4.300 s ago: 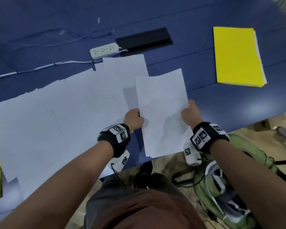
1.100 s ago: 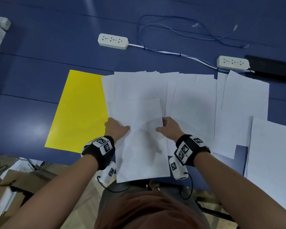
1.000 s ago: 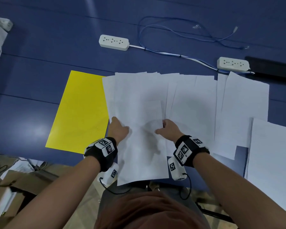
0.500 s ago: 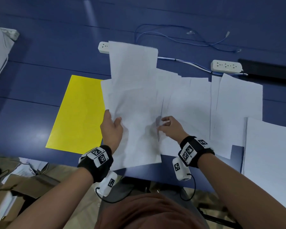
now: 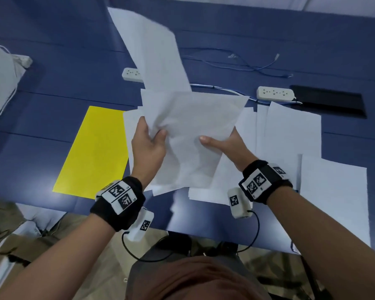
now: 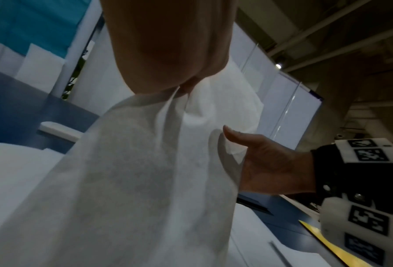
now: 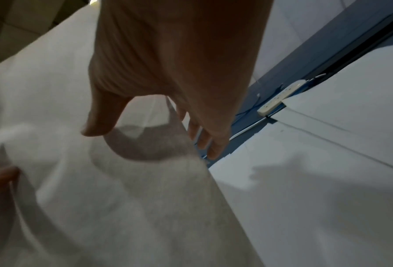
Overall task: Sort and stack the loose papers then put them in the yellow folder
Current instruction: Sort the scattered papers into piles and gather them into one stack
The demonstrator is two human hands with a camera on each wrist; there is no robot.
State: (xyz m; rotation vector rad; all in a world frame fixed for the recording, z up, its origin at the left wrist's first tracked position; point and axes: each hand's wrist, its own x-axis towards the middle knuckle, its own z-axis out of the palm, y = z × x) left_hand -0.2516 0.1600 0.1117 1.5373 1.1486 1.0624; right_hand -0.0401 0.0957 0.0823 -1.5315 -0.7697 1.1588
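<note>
My left hand (image 5: 152, 132) grips the left edge of a loose bundle of white papers (image 5: 191, 126) raised off the table. One long sheet (image 5: 152, 50) of it sticks up toward the far side. My right hand (image 5: 217, 144) holds the bundle's right side, thumb on top and fingers underneath. In the left wrist view the papers (image 6: 133, 180) hang below my palm, with the right hand (image 6: 271, 162) beside them. The right wrist view shows my thumb over the paper (image 7: 99, 198). The yellow folder (image 5: 95, 152) lies flat to the left, partly under more sheets.
More loose sheets (image 5: 290, 131) are spread over the blue table (image 5: 52, 79) to the right, with a separate stack (image 5: 333, 202) at the near right edge. Two white power strips (image 5: 275, 93) with cables and a black cable hatch (image 5: 329, 100) lie behind.
Both hands have lifted the bundle higher off the table. My right hand has moved from the sheets on the table to the bundle's right side. The long sheet swung up and away.
</note>
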